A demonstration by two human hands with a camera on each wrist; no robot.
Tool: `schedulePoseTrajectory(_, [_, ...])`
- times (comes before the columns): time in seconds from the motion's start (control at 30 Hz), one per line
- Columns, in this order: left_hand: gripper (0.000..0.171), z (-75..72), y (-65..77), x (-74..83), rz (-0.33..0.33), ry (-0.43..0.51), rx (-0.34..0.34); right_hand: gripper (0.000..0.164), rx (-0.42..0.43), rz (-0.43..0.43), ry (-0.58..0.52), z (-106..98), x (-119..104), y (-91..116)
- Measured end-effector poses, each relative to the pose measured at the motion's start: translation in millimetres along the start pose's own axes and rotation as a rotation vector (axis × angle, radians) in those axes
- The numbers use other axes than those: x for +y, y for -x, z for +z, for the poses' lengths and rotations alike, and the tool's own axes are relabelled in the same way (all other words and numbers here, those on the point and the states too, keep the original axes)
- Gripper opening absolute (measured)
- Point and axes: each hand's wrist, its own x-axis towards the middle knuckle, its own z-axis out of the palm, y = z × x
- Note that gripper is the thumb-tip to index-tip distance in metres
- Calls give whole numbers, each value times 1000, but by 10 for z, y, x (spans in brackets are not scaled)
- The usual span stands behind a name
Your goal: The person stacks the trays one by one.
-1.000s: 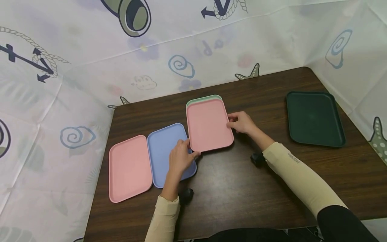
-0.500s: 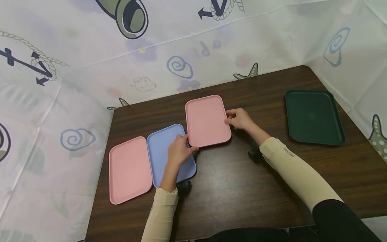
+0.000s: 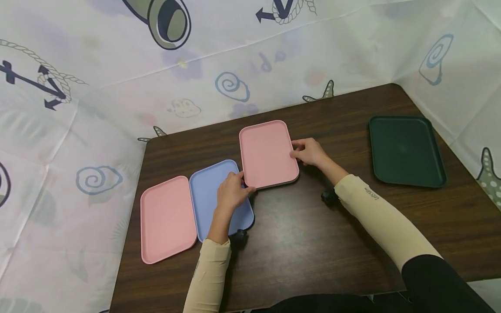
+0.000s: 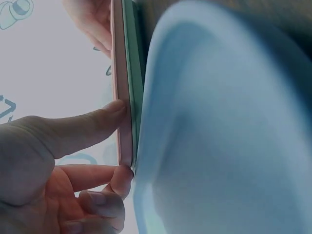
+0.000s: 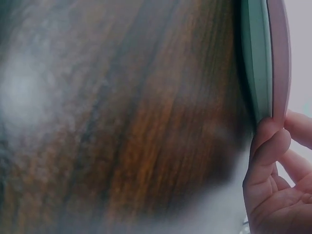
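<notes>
A pink tray [image 3: 269,153] lies stacked over a light green tray [image 4: 135,73], with their edges close together in both wrist views. In the head view the pink tray hides the green one. My left hand [image 3: 231,190] holds the pink tray at its near left corner; its thumb [image 4: 105,119] lies along the near edge and a bent finger meets the corner. On the opposite side, my right hand [image 3: 310,152] pinches the stack's right edge, fingertips at the rims of both trays [image 5: 278,73]. Under my left hand lies a blue tray [image 3: 211,187].
Left of the blue tray, another pink tray [image 3: 168,219] sits nearly edge to edge with it. A dark green tray [image 3: 407,151] lies at the right end of the brown wooden table [image 3: 297,252]. Behind the table hangs a printed white cloth [image 3: 250,52].
The pink tray has shifted away from me, covering the green rim that showed beyond its far edge. Both hands moved with it, keeping their places at its sides.
</notes>
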Motion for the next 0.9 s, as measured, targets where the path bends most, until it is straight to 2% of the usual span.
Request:
schedulePoseTrajectory(0.33, [33,-6,22,12,-6,10,-3,50,-3,7,24,12,2,23])
schedulePoseTrajectory(0.63, [42,33,53,-15,-19,11,14,46,48,9,57,59,-8,76])
schedulePoseTrajectory(0.8, [60,-12,183,-57,-54,48,47,45,87,-4,80,70,-2,125])
schedulePoseTrajectory(0.9, [64,-98,344,-102,-76,96,110,45,154,-10,130,63,-15,192])
